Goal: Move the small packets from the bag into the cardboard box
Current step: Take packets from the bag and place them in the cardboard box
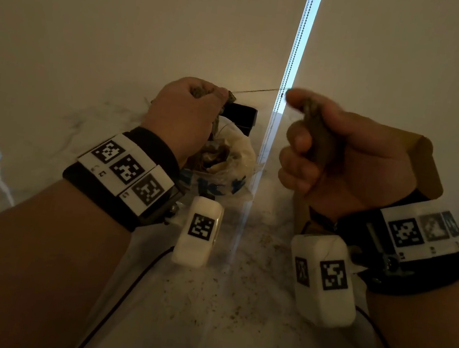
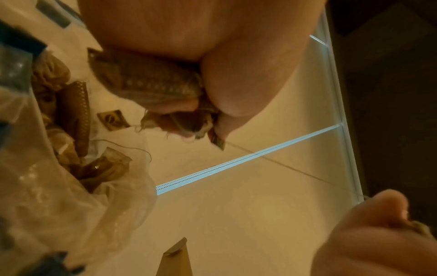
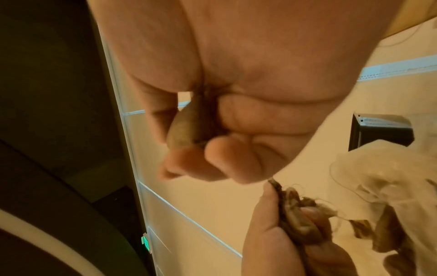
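Left hand (image 1: pixel 186 107), centre frame, clenches a clump of tea bags (image 2: pixel 151 84) above the open plastic bag (image 1: pixel 223 170). Right hand (image 1: pixel 351 165) fists one tea bag (image 1: pixel 317 145); thread (image 1: pixel 252 90) taut between them. Cardboard box (image 1: pixel 426 164) behind right hand.

Brown dotted packets (image 2: pixel 151 84), clear blue-printed bag (image 1: pixel 220 184), black-and-white wrist markers (image 1: pixel 126 169)
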`<state>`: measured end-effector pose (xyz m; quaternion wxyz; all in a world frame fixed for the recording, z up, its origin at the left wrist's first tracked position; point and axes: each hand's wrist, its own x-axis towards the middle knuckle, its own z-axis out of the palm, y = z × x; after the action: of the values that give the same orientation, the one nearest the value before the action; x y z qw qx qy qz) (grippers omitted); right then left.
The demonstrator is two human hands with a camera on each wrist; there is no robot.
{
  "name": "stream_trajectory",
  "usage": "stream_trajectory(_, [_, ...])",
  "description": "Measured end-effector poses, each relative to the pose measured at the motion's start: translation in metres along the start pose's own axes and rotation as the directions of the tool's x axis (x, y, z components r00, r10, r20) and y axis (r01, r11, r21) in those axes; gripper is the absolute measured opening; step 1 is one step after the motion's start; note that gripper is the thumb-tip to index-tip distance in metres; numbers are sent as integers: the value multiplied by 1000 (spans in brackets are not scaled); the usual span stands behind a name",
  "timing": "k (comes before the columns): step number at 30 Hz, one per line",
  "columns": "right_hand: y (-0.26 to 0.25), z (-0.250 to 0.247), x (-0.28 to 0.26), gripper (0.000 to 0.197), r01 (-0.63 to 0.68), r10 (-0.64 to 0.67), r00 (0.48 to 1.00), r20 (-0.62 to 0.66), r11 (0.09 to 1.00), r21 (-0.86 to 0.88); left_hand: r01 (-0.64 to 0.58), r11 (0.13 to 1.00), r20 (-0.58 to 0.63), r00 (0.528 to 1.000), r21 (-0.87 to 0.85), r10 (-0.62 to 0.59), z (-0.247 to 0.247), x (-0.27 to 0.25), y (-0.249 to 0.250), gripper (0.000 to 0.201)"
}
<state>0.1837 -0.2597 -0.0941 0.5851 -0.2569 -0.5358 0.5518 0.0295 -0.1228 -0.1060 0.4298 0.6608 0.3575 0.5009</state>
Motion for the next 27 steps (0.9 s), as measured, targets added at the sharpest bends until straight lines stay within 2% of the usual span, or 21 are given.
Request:
stream_trajectory(2, [-3, -3, 2, 30, 73, -71, 996, -53, 997, 38, -40, 993, 118, 993, 114, 26, 1, -5, 3, 20])
stream_trajectory(4, [-4, -7, 4, 27, 128, -121, 974, -193, 992, 24, -117, 971, 267, 962, 211, 58, 2, -12, 6, 19])
stream_trajectory(8, [-2, -14, 7, 28, 140, -168, 865, -472, 986, -95, -202, 938, 471, 881, 281, 48, 6, -24, 11, 17])
stream_trajectory(12, [2, -17, 11, 25, 40, -122, 752, -648, 989, -139, -246, 925, 586, 810, 289, 32, 5, -29, 16, 11])
stream_trajectory(16, [7, -20, 15, 22, -39, -108, 688, -717, 982, -185, -242, 946, 621, 782, 216, 58, 3, -32, 20, 6])
stream_trajectory(19, [11, -23, 17, 19, -115, -128, 674, -728, 955, -274, -198, 976, 577, 810, 94, 108, 5, -34, 22, 7])
stream_trajectory(22, [16, -23, 19, 19, -160, -119, 735, -667, 926, -341, -153, 988, 459, 878, 10, 131, 10, -34, 21, 10])
stream_trajectory(24, [17, -17, 22, 18, -128, -96, 774, -626, 944, -303, -82, 995, 386, 917, -56, 97, 15, -33, 19, 13])
stream_trajectory(27, [15, -8, 24, 18, -41, -102, 801, -590, 974, -223, -14, 994, 328, 943, -107, 48, 19, -34, 17, 17])
